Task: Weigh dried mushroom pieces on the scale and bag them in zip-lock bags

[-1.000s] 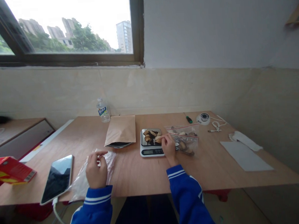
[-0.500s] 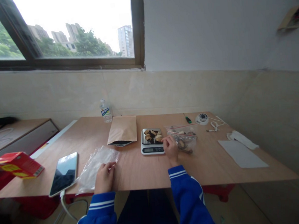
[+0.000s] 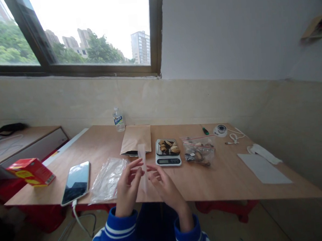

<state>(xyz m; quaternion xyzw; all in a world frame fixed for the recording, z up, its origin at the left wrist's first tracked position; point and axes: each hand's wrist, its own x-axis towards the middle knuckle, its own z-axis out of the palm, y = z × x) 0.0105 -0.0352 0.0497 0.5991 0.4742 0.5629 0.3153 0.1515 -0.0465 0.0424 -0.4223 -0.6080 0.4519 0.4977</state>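
Between my left hand (image 3: 130,186) and my right hand (image 3: 166,187) a thin clear plastic bag (image 3: 142,152) stands upright, seen almost edge-on. The left thumb and fingers pinch its left side; the right fingertips close on its right side. Just beyond my right hand, a white digital scale (image 3: 169,161) bears several pieces of dried mushroom (image 3: 169,147). To its right lies a clear zip bag (image 3: 203,151) with more dried mushrooms inside. A pile of flat clear bags (image 3: 108,180) rests left of my left hand.
A kraft paper pouch (image 3: 137,138) lies behind the hands, near a water bottle (image 3: 118,120). At left are a phone (image 3: 76,182) on a cable and a red box (image 3: 32,172). Rightward lie a green-handled tool (image 3: 205,131), a white dome camera (image 3: 220,130) and a white sheet (image 3: 263,168).
My right hand has left the mushrooms on the scale and come to the middle. My left hand has risen from the bag pile, and one clear bag is now between both hands.
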